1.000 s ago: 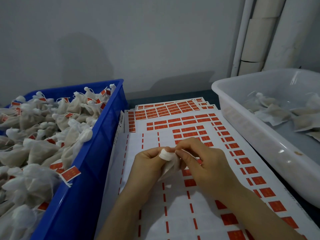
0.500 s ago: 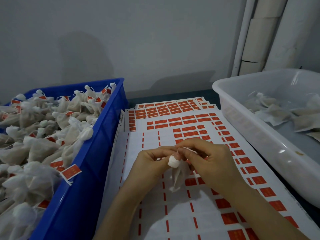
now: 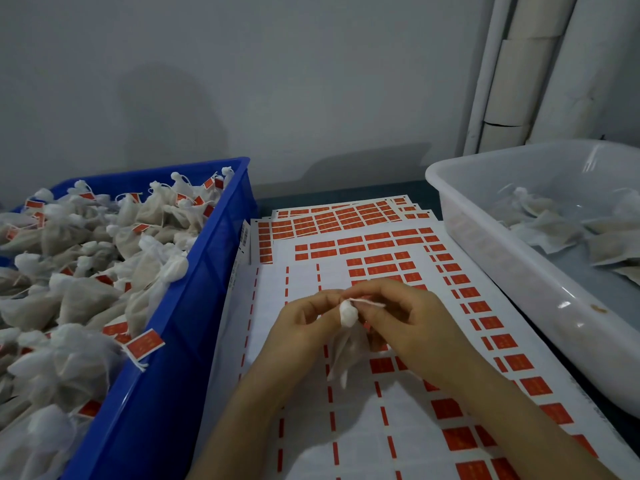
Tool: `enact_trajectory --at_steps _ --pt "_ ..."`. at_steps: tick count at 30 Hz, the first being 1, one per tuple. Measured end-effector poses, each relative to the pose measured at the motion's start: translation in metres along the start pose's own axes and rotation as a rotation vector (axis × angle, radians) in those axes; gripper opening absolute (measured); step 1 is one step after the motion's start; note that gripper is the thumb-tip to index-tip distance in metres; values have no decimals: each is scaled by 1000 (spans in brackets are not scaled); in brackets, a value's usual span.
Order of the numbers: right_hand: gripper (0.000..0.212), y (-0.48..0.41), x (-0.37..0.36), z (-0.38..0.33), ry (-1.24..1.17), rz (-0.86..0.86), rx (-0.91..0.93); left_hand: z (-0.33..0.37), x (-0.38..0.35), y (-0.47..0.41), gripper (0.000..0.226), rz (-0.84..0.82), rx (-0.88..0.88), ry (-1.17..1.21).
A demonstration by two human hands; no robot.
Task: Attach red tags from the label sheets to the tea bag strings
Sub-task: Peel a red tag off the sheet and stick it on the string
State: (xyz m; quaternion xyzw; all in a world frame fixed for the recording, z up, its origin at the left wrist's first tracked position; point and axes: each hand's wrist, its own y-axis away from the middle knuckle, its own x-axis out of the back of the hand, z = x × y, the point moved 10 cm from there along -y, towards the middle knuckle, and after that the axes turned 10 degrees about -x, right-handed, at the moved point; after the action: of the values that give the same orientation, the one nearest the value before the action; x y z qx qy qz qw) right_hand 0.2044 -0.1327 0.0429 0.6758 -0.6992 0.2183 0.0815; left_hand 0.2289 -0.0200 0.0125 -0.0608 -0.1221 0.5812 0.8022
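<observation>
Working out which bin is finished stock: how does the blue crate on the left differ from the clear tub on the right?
The blue crate is opaque; the clear tub is translucent white. The blue crate is heaped with tea bags; the clear tub holds only a few, lying low. Bags in the blue crate carry red tags; none show in the clear tub. Both are rectangular plastic bins flanking the label sheets.

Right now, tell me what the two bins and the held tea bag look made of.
Blue bin: opaque moulded plastic, faint sheen. White bin: translucent plastic, glossy glints, contents showing through. Tea bag: likely thin nonwoven or mesh fabric, matte, semi-sheer.
</observation>
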Motion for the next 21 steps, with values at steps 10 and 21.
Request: enact_trajectory --at_steps 10,21 --pt "15 -3 -3 10 -19 -11 -55 -9 -4 1 17 -9 27 -48" --pt "17 0 -14 9 33 -64 -18 -23 2 0 19 103 88 -25"
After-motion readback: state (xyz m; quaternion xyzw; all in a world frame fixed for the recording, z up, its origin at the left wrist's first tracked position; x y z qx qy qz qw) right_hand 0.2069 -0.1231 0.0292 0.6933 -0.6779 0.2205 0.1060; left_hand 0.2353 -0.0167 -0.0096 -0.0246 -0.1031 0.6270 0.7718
